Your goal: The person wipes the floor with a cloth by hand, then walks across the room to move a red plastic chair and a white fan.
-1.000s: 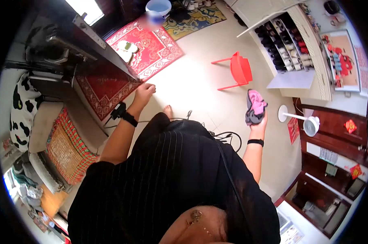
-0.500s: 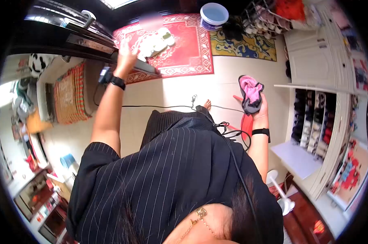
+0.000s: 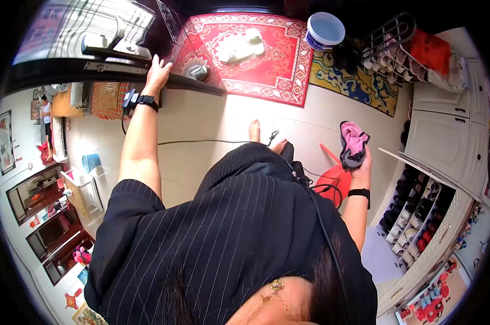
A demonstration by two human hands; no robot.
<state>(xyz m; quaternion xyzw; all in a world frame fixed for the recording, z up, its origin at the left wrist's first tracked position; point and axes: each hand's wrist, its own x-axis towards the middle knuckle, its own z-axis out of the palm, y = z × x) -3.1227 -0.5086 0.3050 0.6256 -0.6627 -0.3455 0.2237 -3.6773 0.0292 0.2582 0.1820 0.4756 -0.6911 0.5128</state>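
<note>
My left hand (image 3: 157, 73) is at the edge of the dark door (image 3: 188, 84), fingers stretched out and apart, seeming to touch it. A black band circles that wrist. On the other side, my right hand (image 3: 362, 164) is closed around a bundled pink cloth with black edging and a grey part (image 3: 355, 143); whether it is a rag or a soft shoe I cannot tell. Below this bundle is a red plastic stool (image 3: 334, 181) on the tiled floor. Beyond the door lies a red patterned rug (image 3: 277, 81) with a pale item (image 3: 239, 46) on it.
A white bucket (image 3: 325, 30) stands by a yellow and blue mat (image 3: 345, 78). To the right are a shoe rack (image 3: 388, 49) and an open shoe cabinet (image 3: 440, 122). A black cable (image 3: 212, 142) crosses in front of me, above my bare feet.
The view has turned, and the door has swung to show more of its glass and frame. My left hand stays at its edge. The right hand still holds the pink bundle.
</note>
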